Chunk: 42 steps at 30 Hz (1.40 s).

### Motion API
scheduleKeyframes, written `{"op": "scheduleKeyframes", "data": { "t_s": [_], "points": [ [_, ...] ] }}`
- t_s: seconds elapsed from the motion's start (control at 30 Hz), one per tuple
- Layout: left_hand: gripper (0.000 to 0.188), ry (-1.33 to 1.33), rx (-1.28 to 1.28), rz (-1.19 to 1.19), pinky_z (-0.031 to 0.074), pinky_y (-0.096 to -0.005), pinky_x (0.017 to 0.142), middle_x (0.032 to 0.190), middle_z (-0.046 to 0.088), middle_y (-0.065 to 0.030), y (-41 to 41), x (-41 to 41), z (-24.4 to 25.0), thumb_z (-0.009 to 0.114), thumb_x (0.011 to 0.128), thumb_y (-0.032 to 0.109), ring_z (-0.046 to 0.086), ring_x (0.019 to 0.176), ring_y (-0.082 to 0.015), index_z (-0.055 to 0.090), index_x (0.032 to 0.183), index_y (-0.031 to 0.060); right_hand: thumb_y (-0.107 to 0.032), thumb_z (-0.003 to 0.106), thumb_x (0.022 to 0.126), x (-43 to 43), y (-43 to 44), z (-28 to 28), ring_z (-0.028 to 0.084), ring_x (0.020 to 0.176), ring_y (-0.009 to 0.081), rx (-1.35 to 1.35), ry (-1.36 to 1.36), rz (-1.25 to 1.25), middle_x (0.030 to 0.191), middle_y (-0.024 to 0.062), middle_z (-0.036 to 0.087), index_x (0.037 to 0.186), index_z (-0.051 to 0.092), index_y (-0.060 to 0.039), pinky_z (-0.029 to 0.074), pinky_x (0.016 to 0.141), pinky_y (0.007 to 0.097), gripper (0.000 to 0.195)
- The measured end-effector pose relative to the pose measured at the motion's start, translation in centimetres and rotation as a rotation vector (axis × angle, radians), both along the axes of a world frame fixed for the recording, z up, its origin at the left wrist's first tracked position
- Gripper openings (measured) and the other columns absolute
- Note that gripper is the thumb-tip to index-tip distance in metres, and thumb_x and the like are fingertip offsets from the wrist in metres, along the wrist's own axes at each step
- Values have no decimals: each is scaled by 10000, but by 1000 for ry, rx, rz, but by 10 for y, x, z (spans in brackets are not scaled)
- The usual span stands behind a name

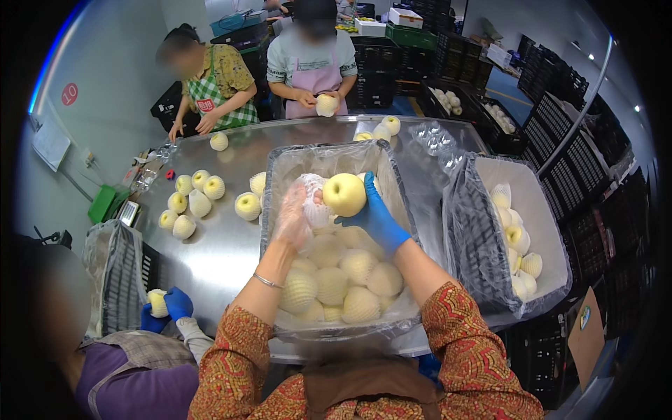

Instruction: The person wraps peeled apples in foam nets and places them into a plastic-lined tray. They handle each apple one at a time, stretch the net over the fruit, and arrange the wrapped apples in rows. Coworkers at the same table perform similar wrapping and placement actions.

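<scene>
In my right hand, gloved in blue, is a bare pale-yellow apple with its hollow turned up towards me. My left hand, in a clear plastic glove, holds a white foam net sleeve right beside the apple; the fingers show through its opening. Both hands are over a crate lined with clear plastic film. Below them in the crate lie several apples in foam nets, partly covered by a sheet of film.
A second lined crate with netted fruit stands to the right. Netted apples sit on the metal table to the left. A co-worker's blue-gloved hands hold fruit at lower left. Two people work across the table.
</scene>
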<state>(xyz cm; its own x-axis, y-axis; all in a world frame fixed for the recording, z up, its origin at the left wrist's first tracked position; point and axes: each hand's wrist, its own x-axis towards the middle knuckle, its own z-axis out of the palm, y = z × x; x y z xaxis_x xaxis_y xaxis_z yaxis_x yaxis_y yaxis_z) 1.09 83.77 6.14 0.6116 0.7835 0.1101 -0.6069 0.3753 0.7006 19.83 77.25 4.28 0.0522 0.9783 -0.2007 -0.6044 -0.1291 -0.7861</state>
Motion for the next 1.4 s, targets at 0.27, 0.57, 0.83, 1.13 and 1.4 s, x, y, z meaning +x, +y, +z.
{"op": "scheduleKeyframes", "data": {
  "t_s": [0.27,0.57,0.83,1.13,1.4],
  "points": [
    [252,479,130,266,473,-225,669,793,617,30,-2,-7,20,601,974,350,567,658,-93,647,985,102,-733,434,896,7,-4,5,663,1029,305,152,330,54,1228,148,627,1316,537,-112,602,686,473,757],
    [318,497,394,229,438,-200,730,825,609,20,-4,10,-6,615,975,354,549,818,-47,618,1134,79,-517,631,914,-4,1,4,562,1208,246,301,-53,-212,1338,109,543,1420,429,-90,517,970,393,692],
    [693,570,108,-173,414,-194,597,953,667,-20,-34,4,44,428,926,700,530,709,-42,589,1202,86,-201,836,775,-15,-11,17,463,1299,254,479,-631,-430,1445,101,387,1556,153,-105,447,1050,388,1042],
    [761,436,54,-192,472,-213,627,1166,583,-7,-21,2,21,615,865,646,581,868,-71,463,1370,98,-163,826,777,-22,-13,28,418,1335,242,719,-765,-350,1443,105,404,1549,183,-101,359,1135,362,1006],
    [781,348,272,37,495,-318,953,1304,536,-53,-17,9,20,830,785,177,550,1172,-183,382,1419,89,-635,443,963,-5,-17,22,644,769,140,184,-304,-105,928,75,678,1251,587,-88,528,664,281,634]
  ]
}}
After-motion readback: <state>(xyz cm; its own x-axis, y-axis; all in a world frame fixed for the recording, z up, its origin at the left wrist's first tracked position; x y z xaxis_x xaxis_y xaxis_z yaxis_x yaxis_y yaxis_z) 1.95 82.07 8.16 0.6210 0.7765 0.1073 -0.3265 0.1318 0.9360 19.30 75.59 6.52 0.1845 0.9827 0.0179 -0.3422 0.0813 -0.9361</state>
